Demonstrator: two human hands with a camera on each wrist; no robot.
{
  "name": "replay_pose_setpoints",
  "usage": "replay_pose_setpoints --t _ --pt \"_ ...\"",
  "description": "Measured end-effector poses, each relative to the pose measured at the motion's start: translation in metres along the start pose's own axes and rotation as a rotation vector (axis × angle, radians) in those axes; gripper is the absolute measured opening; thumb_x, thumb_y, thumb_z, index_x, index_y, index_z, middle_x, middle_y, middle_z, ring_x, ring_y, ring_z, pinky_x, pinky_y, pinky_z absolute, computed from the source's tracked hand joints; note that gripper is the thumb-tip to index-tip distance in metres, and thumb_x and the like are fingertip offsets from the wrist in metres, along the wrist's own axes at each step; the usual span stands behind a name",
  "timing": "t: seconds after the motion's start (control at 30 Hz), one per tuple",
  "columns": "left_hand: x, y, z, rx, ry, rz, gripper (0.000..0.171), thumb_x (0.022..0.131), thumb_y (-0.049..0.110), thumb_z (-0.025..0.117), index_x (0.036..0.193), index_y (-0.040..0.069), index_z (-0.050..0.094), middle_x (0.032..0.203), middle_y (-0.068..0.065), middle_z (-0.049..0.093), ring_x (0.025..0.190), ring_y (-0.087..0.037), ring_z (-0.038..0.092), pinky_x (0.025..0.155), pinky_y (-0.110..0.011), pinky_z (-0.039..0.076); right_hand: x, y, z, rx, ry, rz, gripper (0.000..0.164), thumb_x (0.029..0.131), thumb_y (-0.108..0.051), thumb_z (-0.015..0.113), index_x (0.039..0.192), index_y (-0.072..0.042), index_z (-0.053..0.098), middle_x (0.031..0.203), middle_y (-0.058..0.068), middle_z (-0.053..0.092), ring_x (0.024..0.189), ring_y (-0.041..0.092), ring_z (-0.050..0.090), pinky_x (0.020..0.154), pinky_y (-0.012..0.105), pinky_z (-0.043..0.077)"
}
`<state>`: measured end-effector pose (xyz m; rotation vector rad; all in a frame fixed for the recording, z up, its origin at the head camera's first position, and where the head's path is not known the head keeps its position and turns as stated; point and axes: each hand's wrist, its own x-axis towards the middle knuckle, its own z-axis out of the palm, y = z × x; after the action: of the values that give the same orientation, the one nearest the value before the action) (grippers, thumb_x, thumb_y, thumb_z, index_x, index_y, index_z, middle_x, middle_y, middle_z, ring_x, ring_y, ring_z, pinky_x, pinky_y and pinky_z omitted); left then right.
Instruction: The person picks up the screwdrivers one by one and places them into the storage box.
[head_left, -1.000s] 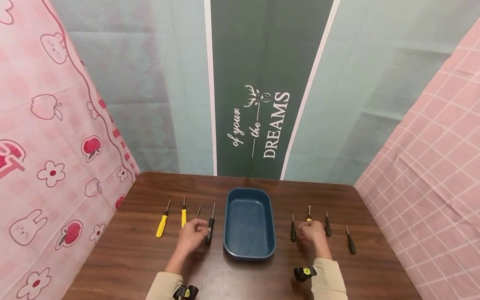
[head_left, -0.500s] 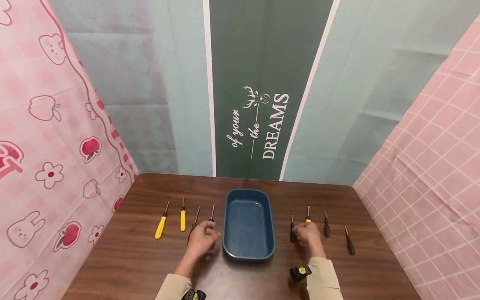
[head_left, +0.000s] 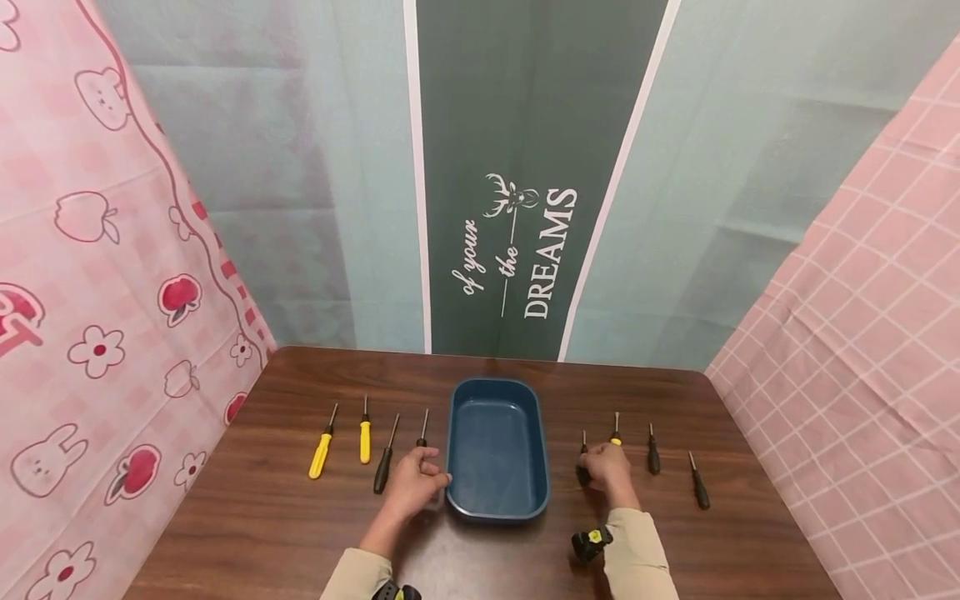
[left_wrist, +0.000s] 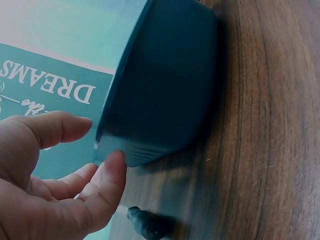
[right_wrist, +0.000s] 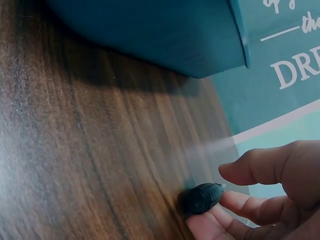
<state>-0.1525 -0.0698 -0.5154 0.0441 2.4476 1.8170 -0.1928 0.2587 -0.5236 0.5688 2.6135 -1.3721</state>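
Observation:
My left hand (head_left: pixel 412 485) is beside the left wall of the blue tray (head_left: pixel 498 510), above a black screwdriver (head_left: pixel 423 437) that it partly hides. In the left wrist view its thumb and fingers stand apart by the tray's rim, with a black handle (left_wrist: pixel 147 223) lying below them. Right of the tray, my right hand (head_left: pixel 609 469) reaches to another black screwdriver (head_left: pixel 582 473). The right wrist view shows fingertips against that ribbed handle (right_wrist: pixel 201 198), while the thumb hovers off it. A yellow-handled screwdriver (head_left: pixel 616 437) is partly hidden behind this hand.
On the left lie two yellow screwdrivers, one outer (head_left: pixel 321 454) and one inner (head_left: pixel 365 442), plus a black screwdriver (head_left: pixel 383 469). Farther right are a short black screwdriver (head_left: pixel 654 460) and a slanted one (head_left: pixel 701 490). Curtains rise behind the wooden table (head_left: pixel 247 517).
My left hand has moved right from the inner screwdrivers to the tray's side, uncovering one black screwdriver. The right hand has shifted left from near the yellow screwdriver onto the black one.

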Motion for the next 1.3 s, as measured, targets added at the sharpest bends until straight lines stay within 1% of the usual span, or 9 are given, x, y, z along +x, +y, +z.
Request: replay_pose_setpoints --t 0.13,0.3,0.47,0.7,0.8,0.9,1.0,1.13,1.3 --pt "0.000 -0.003 0.004 -0.069 -0.015 0.003 0.047 0.073 -0.004 0.067 0.115 -0.015 0.049 0.077 -0.012 0.057 0.055 -0.027 0.059 0.049 -0.038 0.053 0.001 -0.001 0.005 -0.075 0.018 -0.040 0.029 0.077 -0.003 0.059 0.054 -0.011 0.044 0.056 0.001 0.046 0.051 0.016 0.050 0.046 0.028 0.049" --pt "0.000 -0.004 0.008 -0.150 -0.024 -0.021 0.047 0.071 -0.009 0.063 0.115 -0.017 0.047 0.073 -0.010 0.053 0.048 -0.021 0.056 0.048 -0.047 0.053 0.004 0.000 0.012 -0.194 0.067 -0.094 0.035 0.070 -0.002 0.061 0.050 -0.016 0.036 0.046 -0.006 0.036 0.041 0.011 0.041 0.039 0.022 0.036" --pt "0.001 -0.003 0.009 -0.189 -0.035 -0.035 0.046 0.072 -0.012 0.061 0.115 -0.018 0.045 0.071 -0.010 0.052 0.047 -0.015 0.053 0.049 -0.046 0.054 0.004 -0.001 0.011 -0.202 0.057 -0.099 0.034 0.070 -0.001 0.058 0.050 -0.017 0.035 0.046 -0.007 0.032 0.042 0.011 0.038 0.039 0.021 0.036" --pt "0.001 -0.003 0.007 -0.205 -0.047 -0.042 0.045 0.074 -0.013 0.061 0.116 -0.019 0.045 0.071 -0.010 0.052 0.049 -0.015 0.053 0.052 -0.047 0.054 -0.002 -0.008 0.007 0.067 -0.016 -0.025 0.034 0.079 0.004 0.055 0.053 -0.011 0.040 0.052 -0.001 0.035 0.048 0.014 0.043 0.045 0.027 0.046" --pt "0.001 -0.003 0.007 -0.212 -0.044 -0.046 0.045 0.074 -0.013 0.061 0.116 -0.019 0.045 0.071 -0.009 0.051 0.048 -0.014 0.052 0.051 -0.046 0.055 -0.003 -0.010 0.006 0.098 -0.014 -0.026 0.031 0.079 0.005 0.054 0.055 -0.009 0.041 0.059 0.002 0.040 0.053 0.017 0.048 0.049 0.030 0.050" --pt "0.000 -0.002 0.008 -0.219 -0.037 -0.050 0.045 0.073 -0.013 0.061 0.115 -0.019 0.045 0.070 -0.008 0.051 0.047 -0.013 0.051 0.050 -0.043 0.055 -0.003 -0.009 0.005 0.133 -0.022 -0.021 0.021 0.080 0.005 0.055 0.062 -0.003 0.048 0.069 0.007 0.047 0.061 0.019 0.054 0.053 0.033 0.053" --pt "-0.001 -0.001 0.009 -0.222 -0.026 -0.051 0.044 0.073 -0.014 0.061 0.114 -0.019 0.046 0.070 -0.008 0.051 0.046 -0.013 0.051 0.048 -0.040 0.054 -0.005 -0.009 0.005 0.226 -0.048 -0.004 0.004 0.082 0.006 0.053 0.078 0.007 0.054 0.076 0.011 0.050 0.063 0.020 0.054 0.055 0.033 0.054" --pt "-0.001 0.000 0.009 -0.223 -0.015 -0.061 0.043 0.073 -0.014 0.061 0.113 -0.019 0.046 0.070 -0.008 0.050 0.046 -0.012 0.050 0.047 -0.037 0.054 -0.008 -0.009 0.003 0.339 -0.093 0.013 0.017 0.084 0.007 0.050 0.099 0.016 0.051 0.082 0.014 0.050 0.065 0.020 0.051 0.055 0.031 0.054" --pt "-0.001 -0.001 0.008 -0.228 -0.022 -0.074 0.043 0.074 -0.014 0.061 0.114 -0.018 0.046 0.070 -0.009 0.051 0.047 -0.013 0.052 0.048 -0.036 0.054 -0.014 -0.013 0.002 0.369 -0.112 0.014 0.021 0.085 0.007 0.050 0.103 0.017 0.049 0.083 0.015 0.050 0.065 0.020 0.052 0.054 0.030 0.055"
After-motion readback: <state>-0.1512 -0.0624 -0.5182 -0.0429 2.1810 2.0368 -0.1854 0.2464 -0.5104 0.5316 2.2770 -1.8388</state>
